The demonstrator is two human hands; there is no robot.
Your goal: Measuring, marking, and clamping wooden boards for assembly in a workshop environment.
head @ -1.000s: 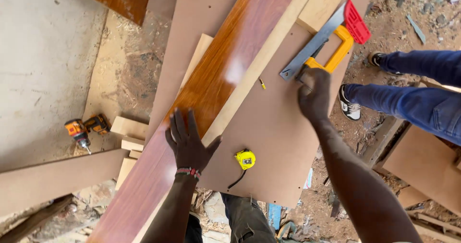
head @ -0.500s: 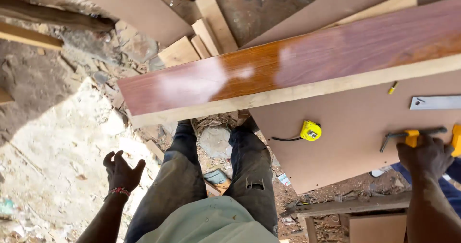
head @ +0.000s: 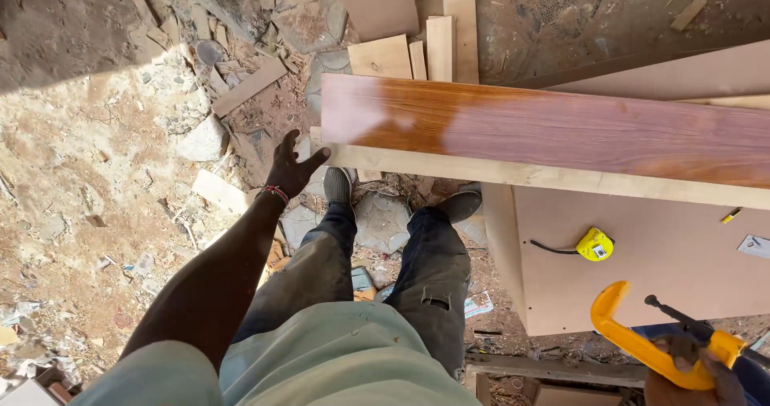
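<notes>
Sunlit dirt floor [head: 96, 173], rubble, scattered wood offcuts [head: 417, 45]

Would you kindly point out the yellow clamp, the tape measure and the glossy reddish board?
yellow clamp [head: 624, 335], head view, on its curved frame.
tape measure [head: 595, 245], head view, on its yellow case.
glossy reddish board [head: 561, 131], head view, on its top face.

A small yellow tape measure [head: 595, 245] lies on the flat brown board [head: 642, 270]. Short wood offcuts [head: 425, 49] sit on the dirt ground [head: 96, 157] — stones and scraps lie all around.
</notes>
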